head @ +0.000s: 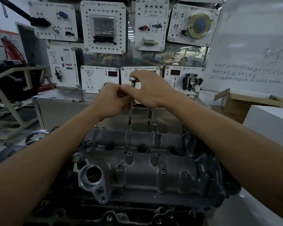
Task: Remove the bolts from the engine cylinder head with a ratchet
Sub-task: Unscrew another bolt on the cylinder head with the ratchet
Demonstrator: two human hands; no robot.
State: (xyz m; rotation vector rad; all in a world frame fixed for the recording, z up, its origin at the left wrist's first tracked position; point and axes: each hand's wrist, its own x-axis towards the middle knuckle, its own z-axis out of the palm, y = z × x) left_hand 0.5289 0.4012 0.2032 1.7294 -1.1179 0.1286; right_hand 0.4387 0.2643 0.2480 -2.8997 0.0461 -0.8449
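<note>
The grey engine cylinder head (137, 162) fills the lower middle of the head view, with several bolts along its near flange, such as one bolt (119, 168). A ratchet (133, 79) with a long extension bar (130, 111) stands upright over a bolt (129, 127) at the head's far edge. My right hand (150, 88) grips the chrome ratchet head at the top. My left hand (111, 100) curls around the extension bar just below it. The ratchet's handle is hidden by my hands.
Behind the engine stands a steel cabinet (64, 111) with a wall of training panels (103, 26). A whiteboard (252, 51) and open cardboard boxes (245, 103) are at the right. A metal frame (15, 101) stands at the left.
</note>
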